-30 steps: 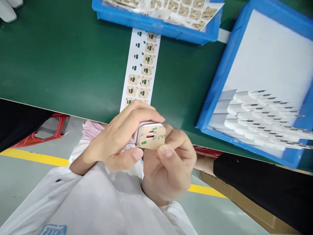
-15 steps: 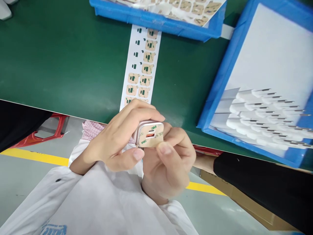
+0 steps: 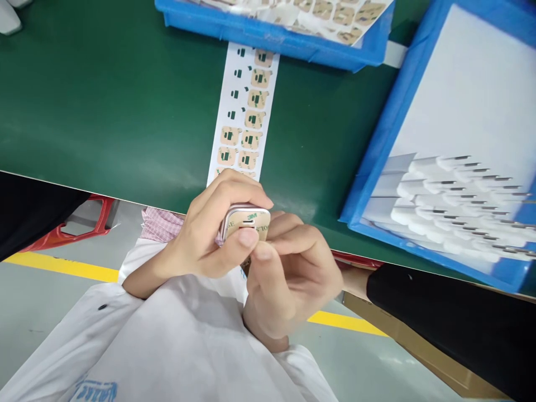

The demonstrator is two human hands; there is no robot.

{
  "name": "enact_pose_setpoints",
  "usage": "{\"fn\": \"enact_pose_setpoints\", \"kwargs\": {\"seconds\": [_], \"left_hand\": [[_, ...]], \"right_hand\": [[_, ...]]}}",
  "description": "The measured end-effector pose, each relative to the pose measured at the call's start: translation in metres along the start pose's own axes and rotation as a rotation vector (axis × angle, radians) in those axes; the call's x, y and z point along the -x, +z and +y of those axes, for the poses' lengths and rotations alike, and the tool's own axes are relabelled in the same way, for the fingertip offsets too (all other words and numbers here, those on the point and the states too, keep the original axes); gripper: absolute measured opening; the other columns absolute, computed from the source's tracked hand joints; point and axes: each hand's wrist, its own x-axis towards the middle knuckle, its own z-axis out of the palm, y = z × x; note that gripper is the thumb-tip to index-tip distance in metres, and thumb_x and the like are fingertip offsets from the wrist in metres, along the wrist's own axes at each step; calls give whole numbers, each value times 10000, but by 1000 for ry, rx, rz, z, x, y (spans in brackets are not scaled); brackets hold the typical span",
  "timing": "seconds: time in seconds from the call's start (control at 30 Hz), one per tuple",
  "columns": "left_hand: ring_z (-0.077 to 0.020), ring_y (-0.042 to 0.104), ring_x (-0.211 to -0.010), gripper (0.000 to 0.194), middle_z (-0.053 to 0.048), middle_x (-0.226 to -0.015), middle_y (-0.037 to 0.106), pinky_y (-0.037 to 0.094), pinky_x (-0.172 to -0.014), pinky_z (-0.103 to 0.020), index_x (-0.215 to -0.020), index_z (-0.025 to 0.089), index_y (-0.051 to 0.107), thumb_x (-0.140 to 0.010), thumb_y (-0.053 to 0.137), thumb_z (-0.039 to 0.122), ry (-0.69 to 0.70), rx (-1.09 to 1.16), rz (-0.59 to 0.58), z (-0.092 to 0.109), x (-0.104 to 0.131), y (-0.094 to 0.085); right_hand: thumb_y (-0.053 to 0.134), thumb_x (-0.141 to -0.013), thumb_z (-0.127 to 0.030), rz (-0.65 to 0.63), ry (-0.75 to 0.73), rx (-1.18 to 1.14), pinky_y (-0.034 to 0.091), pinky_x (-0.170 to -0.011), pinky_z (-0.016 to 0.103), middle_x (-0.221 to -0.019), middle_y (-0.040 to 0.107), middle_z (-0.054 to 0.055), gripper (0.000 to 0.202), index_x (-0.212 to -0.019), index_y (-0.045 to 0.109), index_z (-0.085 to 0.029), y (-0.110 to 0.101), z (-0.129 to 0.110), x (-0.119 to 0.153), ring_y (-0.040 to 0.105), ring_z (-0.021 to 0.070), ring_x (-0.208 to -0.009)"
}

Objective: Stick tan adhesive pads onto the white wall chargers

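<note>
A small white charger is gripped in my left hand, fingers over its top edge and thumb across its front. Its front face carries a tan adhesive sticker with green lettering, and a narrow port slot shows through the cut-out. My left thumb presses on the sticker and partly covers a second, orange port. At the lower right corner of the sticker, my right hand pinches its edge between thumb and forefinger. Below both hands' far side, a white sheet of the same stickers lies on the green table.
A blue tray with more sticker sheets stands at the back. To the right, another blue tray holds rows of white chargers with metal prongs. A person's dark sleeve reaches in at right; red stools stand below the table edge.
The charger has shifted slightly left and tilted. My left thumb has moved from beside the charger onto the sticker's face, while my right hand keeps its pinch at the corner.
</note>
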Motion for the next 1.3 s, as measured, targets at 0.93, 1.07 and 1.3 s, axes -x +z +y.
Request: {"fn": "enact_pose_setpoints", "kwargs": {"seconds": [0.93, 1.07, 1.3], "left_hand": [[-103, 526, -579, 869, -67, -1081, 604, 478, -505, -268, -1527, 282, 435, -942, 30, 780, -391, 212, -105, -23, 15, -3], [-225, 615, -952, 951, -104, -1134, 638, 538, -871, -384, -1563, 232, 405, -906, 61, 828, -242, 49, -127, -24, 13, -4], [-269, 645, -1001, 1057, -133, -1152, 664, 535, -941, -434, -1575, 180, 371, -853, 76, 892, -235, -7, -152, -31, 22, -6]], "right_hand": [[505, -1012, -514, -27, 214, 102, 414, -449, 231, -609, 602, -53, 341, -1034, 692, -229, -1, 30, -15, 532, 105, -447], [660, -911, -528, -27, 170, 419, 386, -492, 222, -668, 648, -49, 314, -945, 647, -215, 2, 16, -23, 467, 85, -484], [482, -1002, -537, -7, 236, 273, 328, -426, 210, -498, 444, -80, 431, -720, 538, -216, 0, 18, -27, 409, 79, -413]]}}
